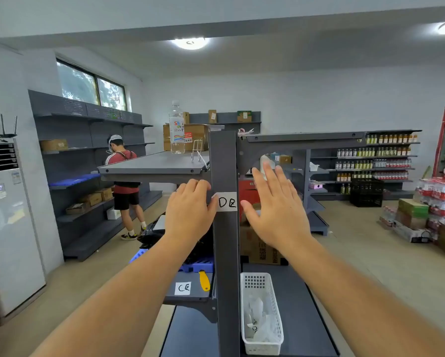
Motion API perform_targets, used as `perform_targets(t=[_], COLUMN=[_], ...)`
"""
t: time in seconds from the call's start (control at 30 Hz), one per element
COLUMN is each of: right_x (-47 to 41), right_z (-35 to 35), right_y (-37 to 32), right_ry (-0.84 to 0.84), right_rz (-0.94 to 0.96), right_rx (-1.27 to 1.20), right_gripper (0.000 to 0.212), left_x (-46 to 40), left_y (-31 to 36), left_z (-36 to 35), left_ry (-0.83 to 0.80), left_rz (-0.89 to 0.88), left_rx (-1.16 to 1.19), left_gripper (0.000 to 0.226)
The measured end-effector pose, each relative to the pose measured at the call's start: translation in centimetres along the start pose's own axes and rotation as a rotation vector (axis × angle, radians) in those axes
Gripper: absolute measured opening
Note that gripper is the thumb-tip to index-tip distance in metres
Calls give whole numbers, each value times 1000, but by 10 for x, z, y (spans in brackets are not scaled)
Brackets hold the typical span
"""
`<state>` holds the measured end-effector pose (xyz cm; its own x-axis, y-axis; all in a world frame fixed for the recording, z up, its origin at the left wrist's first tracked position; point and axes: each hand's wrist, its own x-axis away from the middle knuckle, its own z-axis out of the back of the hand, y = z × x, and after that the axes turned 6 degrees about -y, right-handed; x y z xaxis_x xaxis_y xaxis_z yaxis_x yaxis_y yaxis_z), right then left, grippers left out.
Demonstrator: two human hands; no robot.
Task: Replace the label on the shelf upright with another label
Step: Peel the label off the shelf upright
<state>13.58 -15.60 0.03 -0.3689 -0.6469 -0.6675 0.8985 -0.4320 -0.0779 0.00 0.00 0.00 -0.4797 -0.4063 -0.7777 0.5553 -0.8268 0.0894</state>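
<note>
The dark grey metal shelf upright (pixel 225 163), flat-faced and square-edged, stands between both hands. The white plastic basket (pixel 261 314), perforated, holds crumpled paper scraps on the lower shelf. The right hand (pixel 275 204) hovers flat, fingers spread, holding nothing. The left hand (pixel 190 207) curls loosely, its thumb at the raised left corner of the white "DE" label (pixel 227 201) stuck on the upright. Thin paper likely tears easily; that lifted corner looks the best grip. A "CE" label (pixel 182 288) lies below.

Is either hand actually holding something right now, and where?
The left hand pinches the left edge of the "D" label on the upright. The right hand is open, holding nothing.
</note>
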Motion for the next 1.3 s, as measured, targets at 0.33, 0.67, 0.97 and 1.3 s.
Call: perform_targets(t=[0.33, 0.67, 0.97, 1.3], right_x=[4, 6, 3, 8], right_z=[-7, -4, -4, 9], right_y=[5, 0, -3, -12], right_ry=[-60, -73, -97, -325], right_rz=[18, 1, -27, -261], right_rx=[-4, -92, -508, -1239], right_gripper=[73, 69, 39, 27], left_x=[-4, 10, 31, 28], left_y=[13, 15, 20, 25], left_z=[-5, -10, 15, 24], left_ry=[-30, -94, -42, 20], left_rz=[61, 2, -305, -326], left_rx=[120, 211, 298, 313], left_gripper=[15, 11, 8, 4])
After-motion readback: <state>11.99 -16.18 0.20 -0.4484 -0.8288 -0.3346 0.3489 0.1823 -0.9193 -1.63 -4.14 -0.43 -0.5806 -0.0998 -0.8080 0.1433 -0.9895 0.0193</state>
